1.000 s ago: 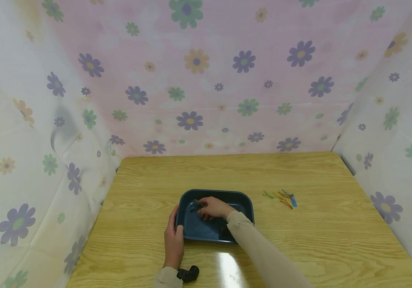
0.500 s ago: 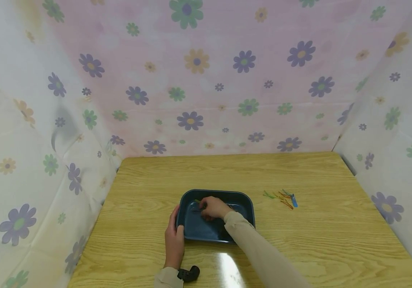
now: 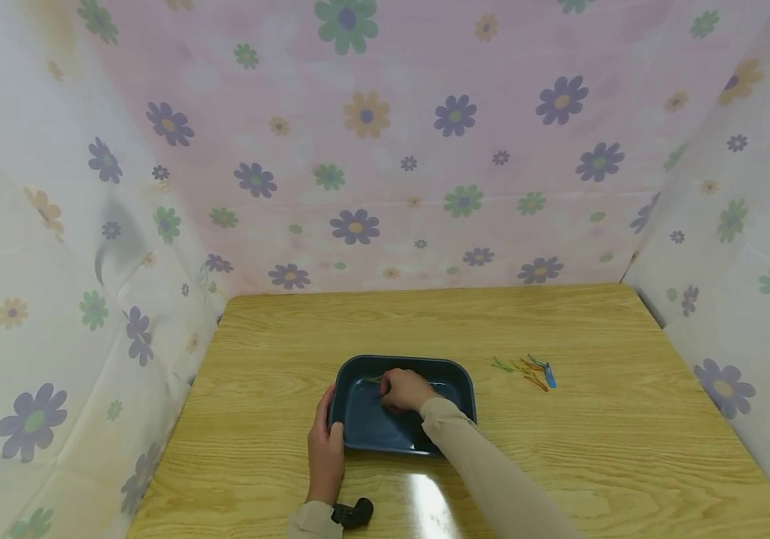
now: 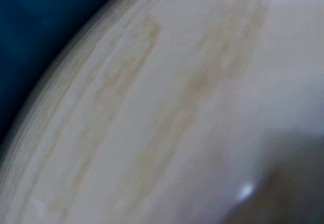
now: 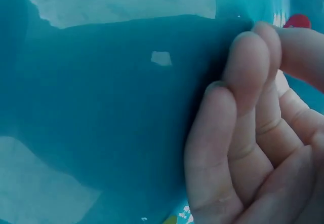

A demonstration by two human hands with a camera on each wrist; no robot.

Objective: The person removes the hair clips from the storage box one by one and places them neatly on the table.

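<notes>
A dark blue rectangular tray (image 3: 385,451) stands on the table in the head view. My left hand (image 3: 325,453) holds its left side, fingers along the outer wall and thumb by the near corner. Inside the tray is my right hand (image 3: 408,391), back upward and fingers curled. A thin yellow-green strand (image 3: 373,379) lies by its fingertips. The right wrist view shows the curled fingers (image 5: 210,148) with tips close together; whatever may be between them is hidden. Behind them a small red thing (image 5: 297,21) shows. The left wrist view is blurred, with a blue edge (image 4: 40,26).
Right of the tray lies a loose group of thin green and orange strands (image 3: 526,367) with a flat blue piece (image 3: 549,376). The wood-grain table (image 3: 277,337) is bordered by flowered cloth (image 3: 418,180). A black device (image 3: 352,513) sits on the left wrist.
My right hand has shifted slightly right within the tray, its fingers drawing in, and more of the yellow-green strand shows. The left hand and the tray have stayed put.
</notes>
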